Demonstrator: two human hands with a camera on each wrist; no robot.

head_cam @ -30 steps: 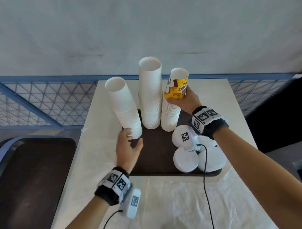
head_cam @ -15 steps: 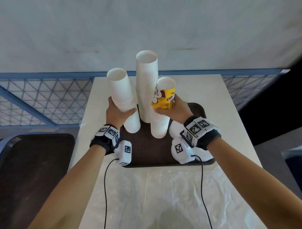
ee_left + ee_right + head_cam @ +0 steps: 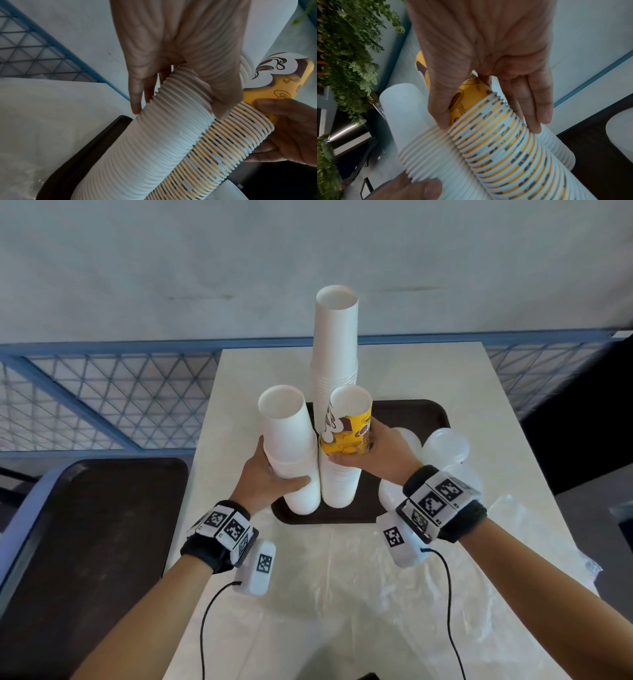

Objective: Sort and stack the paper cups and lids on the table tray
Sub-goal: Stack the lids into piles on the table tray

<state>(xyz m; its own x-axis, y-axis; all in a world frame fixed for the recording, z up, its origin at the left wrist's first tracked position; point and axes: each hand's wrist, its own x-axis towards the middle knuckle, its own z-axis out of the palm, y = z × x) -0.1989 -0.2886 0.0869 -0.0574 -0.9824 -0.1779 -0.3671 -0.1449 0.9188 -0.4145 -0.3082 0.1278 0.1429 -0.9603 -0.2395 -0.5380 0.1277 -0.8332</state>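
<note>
Two hands grip upright stacks: left (image 3: pixel 265 479) white stack (image 3: pixel 291 450), right (image 3: pixel 380 455) yellow-topped stack (image 3: pixel 344 460).

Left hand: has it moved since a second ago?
Yes. The left hand went from the tray's near-left edge, touching nothing, forward and up to grip the plain white cup stack.

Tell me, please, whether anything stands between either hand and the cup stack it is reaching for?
Nothing visible does. The left hand already grips the white cup stack, and the right hand grips the yellow cup stack; the two stacks touch.
</note>
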